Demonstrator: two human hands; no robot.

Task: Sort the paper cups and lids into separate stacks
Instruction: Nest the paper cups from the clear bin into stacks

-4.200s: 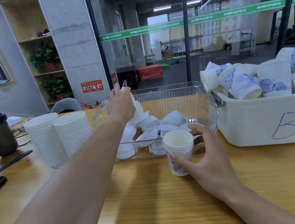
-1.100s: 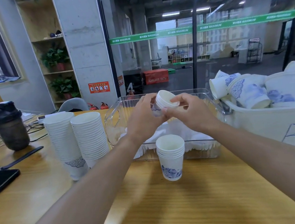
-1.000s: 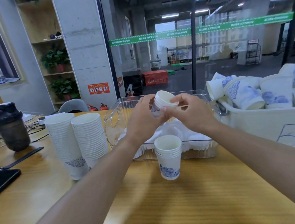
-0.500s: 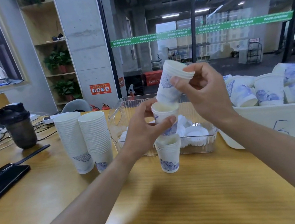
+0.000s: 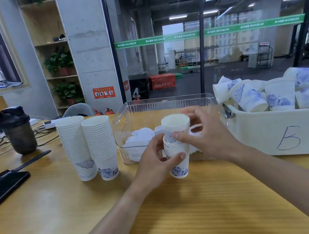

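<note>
Head view: half a second ago the cup (image 5: 176,126) was up high — now the right hand (image 5: 206,136) pinches it into the small stack (image 5: 177,158) by the clear box (image 5: 166,112). The left hand (image 5: 155,164) grips that stack.

Bright, slight blur, edges warped

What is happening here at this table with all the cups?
A person is sorting paper cups. The left hand holds a short stack of cups on the wooden table, while the right hand pinches a cup set into its top. Two tall cup stacks stand on the left. White lids lie in the clear bin behind, and more loose cups fill the white tub.
</note>
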